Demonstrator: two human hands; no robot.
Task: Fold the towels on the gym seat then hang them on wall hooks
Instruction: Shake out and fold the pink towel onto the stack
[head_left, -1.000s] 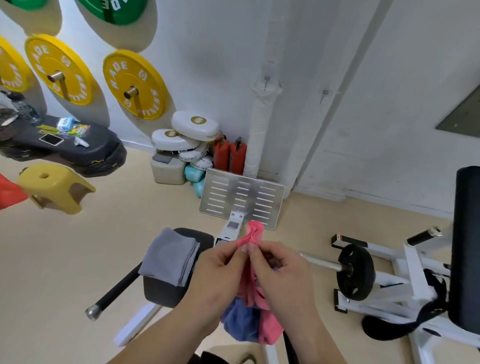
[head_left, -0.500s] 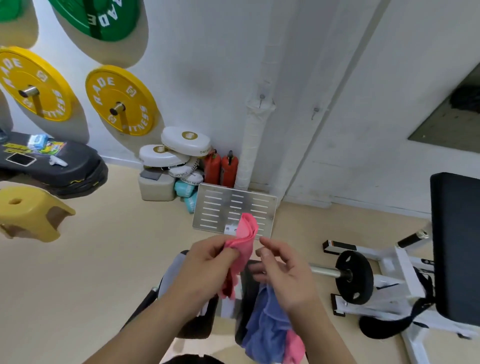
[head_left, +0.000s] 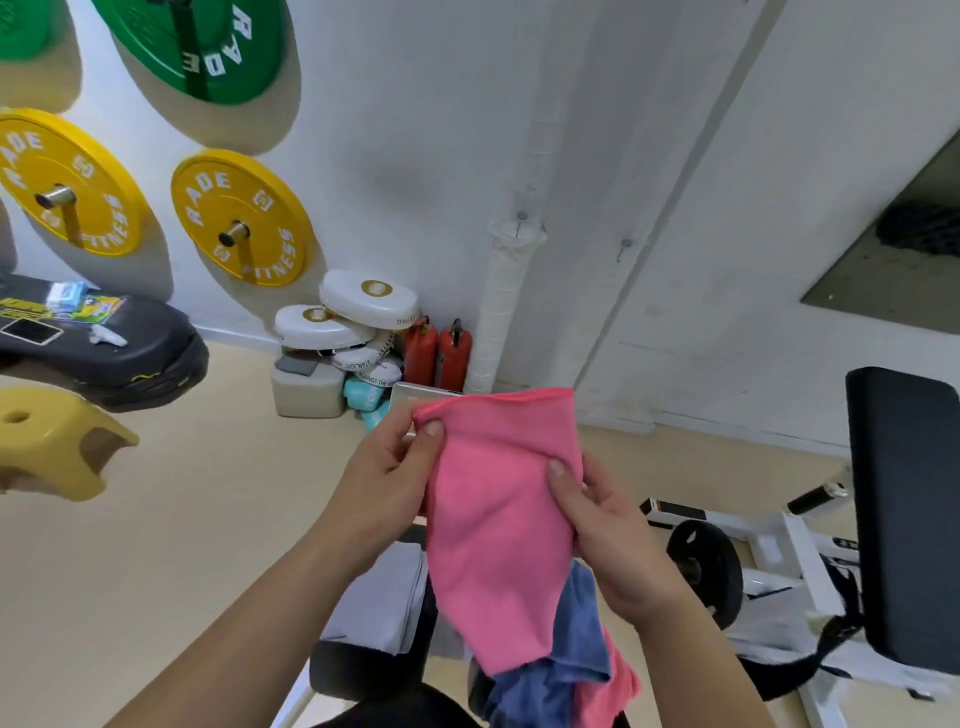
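A pink towel (head_left: 498, 514) hangs spread in front of me. My left hand (head_left: 387, 478) pinches its top left corner. My right hand (head_left: 605, 540) grips its right edge lower down, thumb on the cloth. A blue towel (head_left: 566, 660) dangles below, caught under my right hand with more pink cloth. A folded grey towel (head_left: 382, 603) lies on the black gym seat (head_left: 358, 670) beneath my arms. Two small hooks stick out of the white wall: one (head_left: 521, 218) on the wrapped pipe, another (head_left: 625, 244) to its right.
Yellow weight plates (head_left: 241, 218) and a green plate (head_left: 202, 41) hang on the wall at left. A yellow stool (head_left: 57, 447) and black case (head_left: 104, 343) sit left. White pads and red extinguishers (head_left: 439, 353) stand by the wall. A black padded bench (head_left: 904, 514) is at right.
The pink towel went from a bunched strip to a spread sheet between my hands. My right hand took hold of its right edge. The view tilted upward toward the wall.
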